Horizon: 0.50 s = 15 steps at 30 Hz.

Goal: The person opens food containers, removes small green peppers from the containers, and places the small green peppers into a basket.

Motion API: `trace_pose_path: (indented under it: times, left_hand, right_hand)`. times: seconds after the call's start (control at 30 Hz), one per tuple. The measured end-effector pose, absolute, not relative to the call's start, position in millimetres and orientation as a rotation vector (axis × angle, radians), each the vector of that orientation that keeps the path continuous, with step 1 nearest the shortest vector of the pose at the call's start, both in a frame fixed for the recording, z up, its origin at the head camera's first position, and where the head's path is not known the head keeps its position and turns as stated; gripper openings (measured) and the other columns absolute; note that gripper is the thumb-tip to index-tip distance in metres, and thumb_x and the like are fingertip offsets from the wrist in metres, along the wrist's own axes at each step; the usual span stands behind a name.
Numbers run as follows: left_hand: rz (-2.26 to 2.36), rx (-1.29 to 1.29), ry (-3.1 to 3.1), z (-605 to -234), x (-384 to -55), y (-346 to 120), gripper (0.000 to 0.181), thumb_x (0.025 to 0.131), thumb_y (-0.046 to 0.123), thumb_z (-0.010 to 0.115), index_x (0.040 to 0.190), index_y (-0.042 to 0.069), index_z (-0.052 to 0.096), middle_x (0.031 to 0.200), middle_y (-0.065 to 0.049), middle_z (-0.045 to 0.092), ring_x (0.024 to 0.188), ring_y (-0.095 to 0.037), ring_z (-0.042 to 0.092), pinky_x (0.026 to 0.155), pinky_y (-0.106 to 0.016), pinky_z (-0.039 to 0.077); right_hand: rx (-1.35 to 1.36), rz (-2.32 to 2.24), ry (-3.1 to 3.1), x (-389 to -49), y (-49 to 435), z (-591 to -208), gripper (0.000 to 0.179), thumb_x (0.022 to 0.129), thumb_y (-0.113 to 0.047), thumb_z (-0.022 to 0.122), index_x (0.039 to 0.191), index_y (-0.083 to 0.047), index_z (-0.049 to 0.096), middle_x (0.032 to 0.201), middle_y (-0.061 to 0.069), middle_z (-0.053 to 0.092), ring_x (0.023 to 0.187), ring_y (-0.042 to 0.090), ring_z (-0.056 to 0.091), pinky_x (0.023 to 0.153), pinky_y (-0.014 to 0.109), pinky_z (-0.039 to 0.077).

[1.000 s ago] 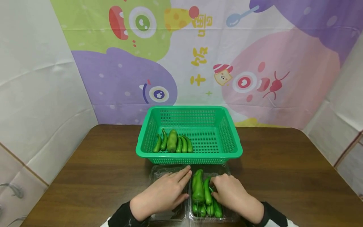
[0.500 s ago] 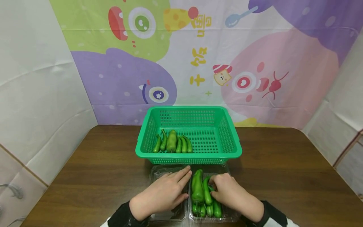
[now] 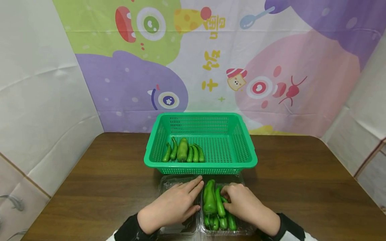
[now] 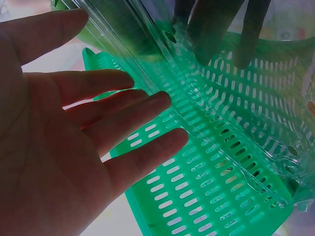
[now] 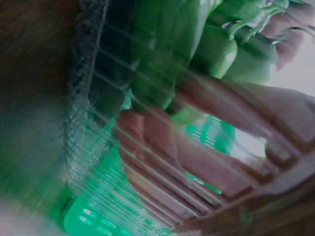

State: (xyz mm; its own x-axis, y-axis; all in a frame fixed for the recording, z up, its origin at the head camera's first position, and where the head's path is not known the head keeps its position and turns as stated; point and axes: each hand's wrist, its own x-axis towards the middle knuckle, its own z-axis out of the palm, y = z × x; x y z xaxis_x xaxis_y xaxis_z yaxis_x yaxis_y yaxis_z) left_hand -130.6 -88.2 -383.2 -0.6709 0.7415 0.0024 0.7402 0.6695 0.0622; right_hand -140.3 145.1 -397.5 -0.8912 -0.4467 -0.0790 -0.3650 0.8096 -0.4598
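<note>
Two clear plastic halves of a hinged container lie open side by side in front of the green basket. Its right half holds several green peppers, with a large one on top at the left and a slimmer pepper beside it. My right hand reaches into this half from the right, its thumb and fingers curled around a green pepper partly hidden under them. Straight-fingered, my left hand lies over the left half, fingertips near the middle fold. Its spread fingers show in the left wrist view, holding nothing.
Just behind the container stands a green slotted basket. Several green peppers lie in a row at its left side. A brown wooden table carries everything, and a printed cartoon cloth hangs behind it.
My right fingers shift slightly left among the peppers, and the slim pepper beside them is nudged a little left. The left hand stays in place.
</note>
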Motion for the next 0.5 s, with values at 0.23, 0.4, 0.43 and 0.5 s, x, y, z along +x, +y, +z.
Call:
trace_pose_path:
  times: [0.23,0.4,0.43,0.5]
  left_hand:
    - [0.089,1.263,2.846,-382.8,-130.6,-87.8,0.063,0.096,0.041,0.053,0.146,0.006,0.037,0.152,-0.012,0.035,0.124,-0.023,0.054,0.097,-0.039,0.048]
    - [0.079,1.275,2.856,-382.7,-130.1,-88.0,0.063,0.096,0.04,0.054,0.146,0.005,0.038,0.151,-0.013,0.036,0.123,-0.023,0.054,0.096,-0.038,0.049]
    - [0.078,1.273,2.857,-382.6,-130.1,-88.1,0.063,0.096,0.04,0.054,0.146,0.005,0.038,0.151,-0.013,0.036,0.123,-0.023,0.054,0.096,-0.038,0.049]
    - [0.08,1.267,2.854,-382.5,-130.2,-88.1,0.063,0.096,0.04,0.054,0.146,0.005,0.037,0.151,-0.013,0.035,0.124,-0.022,0.054,0.097,-0.038,0.049]
  right_hand:
    - [-0.589,-0.698,2.865,-139.6,144.9,-395.7,0.013,0.075,-0.003,0.074,0.087,-0.005,0.07,0.074,0.0,0.057,0.067,0.012,0.052,0.056,0.03,0.044]
    - [-0.565,-0.695,2.964,-138.2,143.6,-393.7,0.015,0.073,-0.004,0.076,0.087,-0.006,0.072,0.074,0.0,0.058,0.068,0.011,0.053,0.056,0.027,0.044]
    - [-0.56,-0.697,2.978,-137.8,143.3,-393.1,0.016,0.072,-0.004,0.077,0.088,-0.006,0.072,0.075,0.0,0.059,0.068,0.011,0.053,0.056,0.027,0.044]
    - [-0.545,-0.705,2.992,-137.2,142.8,-391.4,0.017,0.072,-0.005,0.077,0.089,-0.006,0.073,0.076,0.0,0.06,0.069,0.011,0.054,0.057,0.027,0.046]
